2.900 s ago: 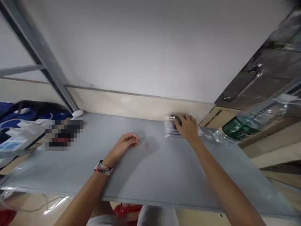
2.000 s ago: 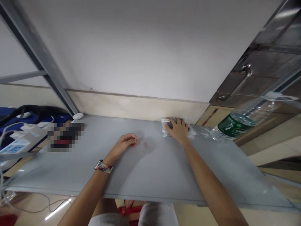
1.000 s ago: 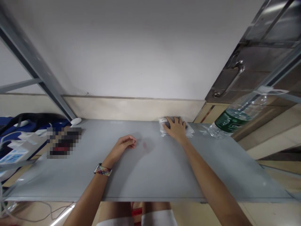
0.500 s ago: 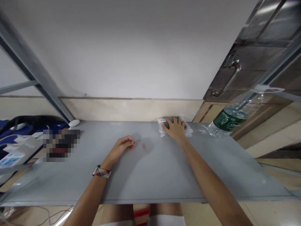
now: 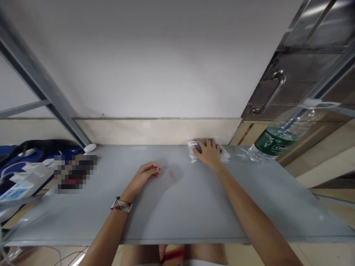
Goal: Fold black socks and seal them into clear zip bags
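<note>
My right hand (image 5: 209, 154) lies on a stack of clear plastic packets (image 5: 194, 153) near the table's back edge. Its fingers are spread over a dark grey thing on top, partly hidden, whose kind I cannot make out. A small white label shows at the stack's upper left corner. My left hand (image 5: 146, 175) rests on the grey table (image 5: 177, 214), left of the stack and nearer to me. Its fingers are curled in towards the thumb, and nothing shows between them. A multicoloured watch band (image 5: 122, 204) circles the left wrist.
A large water bottle (image 5: 273, 142) with a green label stands right of the stack. A white oval object (image 5: 90, 147) and a pixelated dark item (image 5: 77, 171) lie at the left, beside white packages (image 5: 20, 188). Metal posts (image 5: 63, 114) rise at the sides; a wall (image 5: 166, 74) stands behind.
The view has shifted slightly, so things appear a little further right and lower. Both hands keep their places and poses on the table and stack.
</note>
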Demonstrator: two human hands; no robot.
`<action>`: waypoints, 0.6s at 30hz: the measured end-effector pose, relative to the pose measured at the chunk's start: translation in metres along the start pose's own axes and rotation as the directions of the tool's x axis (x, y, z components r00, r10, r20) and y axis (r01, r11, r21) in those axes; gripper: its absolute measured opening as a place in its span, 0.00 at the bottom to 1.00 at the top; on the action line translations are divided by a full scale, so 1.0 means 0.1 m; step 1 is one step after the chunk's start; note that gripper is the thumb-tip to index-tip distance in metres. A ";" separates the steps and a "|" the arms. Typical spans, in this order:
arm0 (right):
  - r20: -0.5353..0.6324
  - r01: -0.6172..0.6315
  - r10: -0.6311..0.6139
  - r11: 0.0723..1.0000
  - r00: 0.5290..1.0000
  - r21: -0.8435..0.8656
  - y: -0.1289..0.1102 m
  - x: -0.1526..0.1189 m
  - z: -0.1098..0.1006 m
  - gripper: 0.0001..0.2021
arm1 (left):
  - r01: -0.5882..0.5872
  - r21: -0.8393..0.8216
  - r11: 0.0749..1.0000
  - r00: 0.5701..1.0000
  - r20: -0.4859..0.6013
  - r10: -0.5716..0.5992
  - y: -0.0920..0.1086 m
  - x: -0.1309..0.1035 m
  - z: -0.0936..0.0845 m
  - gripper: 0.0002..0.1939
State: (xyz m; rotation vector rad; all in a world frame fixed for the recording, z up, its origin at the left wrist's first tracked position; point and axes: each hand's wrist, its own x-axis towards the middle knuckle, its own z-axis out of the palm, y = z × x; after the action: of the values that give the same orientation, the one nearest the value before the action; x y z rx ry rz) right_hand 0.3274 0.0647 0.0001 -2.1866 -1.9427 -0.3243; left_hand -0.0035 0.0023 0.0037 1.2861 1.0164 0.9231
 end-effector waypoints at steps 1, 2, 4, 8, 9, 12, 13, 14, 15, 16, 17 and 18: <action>0.005 0.000 0.000 1.000 1.000 0.001 0.00 0.00 0.00 0.32 | 0.003 -0.001 1.000 1.000 0.001 -0.003 0.00 0.00 0.00 0.18; 0.011 0.000 0.000 1.000 1.000 0.002 0.00 0.00 0.00 0.32 | 0.004 -0.001 1.000 1.000 0.003 -0.004 0.00 0.00 0.00 0.18; 0.016 0.001 -0.002 1.000 1.000 0.007 0.00 0.00 -0.01 0.32 | 0.003 0.000 1.000 1.000 0.008 -0.003 -0.01 0.01 0.00 0.18; 0.019 -0.006 0.005 0.999 1.000 0.040 0.01 -0.01 -0.02 0.32 | -0.003 -0.010 1.000 1.000 0.002 0.003 -0.03 0.02 0.00 0.18; 0.018 -0.004 0.003 0.999 1.000 0.047 0.01 0.00 -0.01 0.32 | -0.004 -0.014 1.000 1.000 0.002 0.004 -0.03 0.02 -0.01 0.18; 0.011 0.002 -0.002 0.998 1.000 0.055 0.02 0.00 -0.01 0.31 | -0.008 -0.029 1.000 1.000 -0.003 0.008 -0.05 0.02 -0.01 0.18; 0.011 0.000 -0.001 0.999 1.000 0.054 0.02 0.00 -0.01 0.31 | -0.009 -0.034 0.999 1.000 -0.007 0.008 -0.05 0.02 -0.01 0.19; 0.012 -0.001 0.000 0.999 1.000 0.052 0.02 0.00 -0.02 0.31 | -0.010 -0.038 0.999 1.000 -0.011 0.009 -0.05 0.02 -0.01 0.19; 0.014 -0.002 0.001 0.999 1.000 0.048 0.02 0.00 -0.02 0.31 | -0.010 -0.039 0.999 1.000 -0.012 0.010 -0.05 0.03 -0.01 0.19; 0.017 -0.004 0.003 0.999 1.000 0.042 0.02 0.00 -0.02 0.31 | -0.011 -0.037 0.999 1.000 -0.012 0.011 -0.05 0.03 -0.01 0.19; 0.018 -0.005 0.005 0.999 1.000 0.035 0.02 0.00 -0.02 0.31 | -0.011 -0.031 0.999 1.000 -0.008 0.011 -0.05 0.03 -0.01 0.19; 0.020 -0.007 0.007 1.000 1.000 0.028 0.01 0.00 -0.02 0.32 | -0.011 -0.022 1.000 1.000 -0.003 0.011 -0.05 0.04 -0.01 0.19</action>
State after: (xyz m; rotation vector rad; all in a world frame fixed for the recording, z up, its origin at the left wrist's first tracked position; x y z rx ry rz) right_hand 0.3288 0.0643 0.0019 -2.1867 -1.9377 -0.2732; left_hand -0.0032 0.0058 -0.0019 1.2736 0.9998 0.9416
